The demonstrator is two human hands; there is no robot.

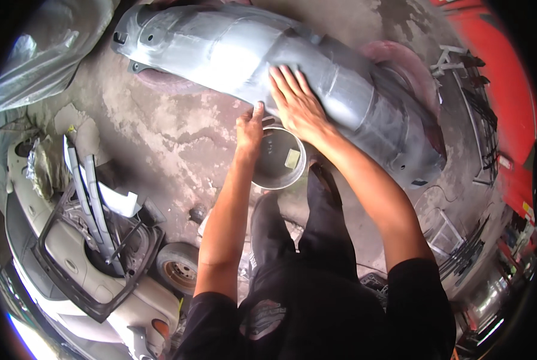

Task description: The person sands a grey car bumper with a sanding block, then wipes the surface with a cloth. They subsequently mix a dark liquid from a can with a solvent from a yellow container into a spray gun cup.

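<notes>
A grey car bumper (238,45), with smooth, patchy sanded-looking areas, lies across the upper part of the view. My right hand (301,111) rests flat on its surface, fingers stretched out and nothing in them. At the bumper's near edge is my left hand (249,131), its thumb up against the edge and its fingers curled below, partly hidden. Just beneath both hands stands a round bucket (305,161) with liquid in it. Inside the bucket shows a small pale yellow block (292,158).
Reddish round supports (400,60) show under the bumper. To the left are a car door frame (76,294), a beige bumper (58,240) and a wheel (179,268). Along the right stand a red car (490,60) and metal frames (475,126). Plastic sheeting (46,54) hangs upper left.
</notes>
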